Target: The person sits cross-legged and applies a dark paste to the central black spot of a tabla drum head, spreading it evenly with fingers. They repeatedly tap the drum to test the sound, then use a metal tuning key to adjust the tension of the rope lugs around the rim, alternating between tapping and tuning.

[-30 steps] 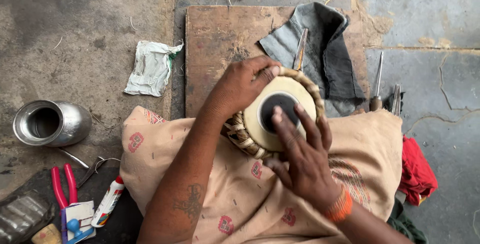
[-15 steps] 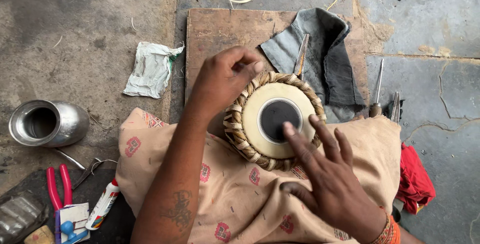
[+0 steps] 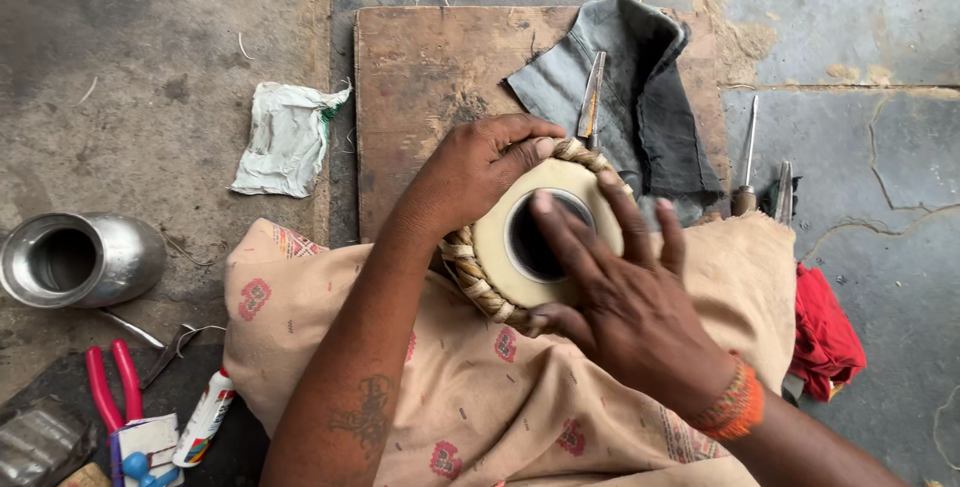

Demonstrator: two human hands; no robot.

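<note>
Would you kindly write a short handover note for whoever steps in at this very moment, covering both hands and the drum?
Left hand: cupped over the top left rim of the small drum, fingers curled on the braided ring.
Right hand: lying flat on the cream drumhead, fingers spread across its black centre patch.
Drum: on the lap, on the peach patterned cloth, head tilted up toward the camera.
Nearby: a metal blade on the grey cloth over the wooden board; red-handled pliers and a steel pot at left.
Done: braided ring is on the head.
Left: cannot tell from this view.
</note>
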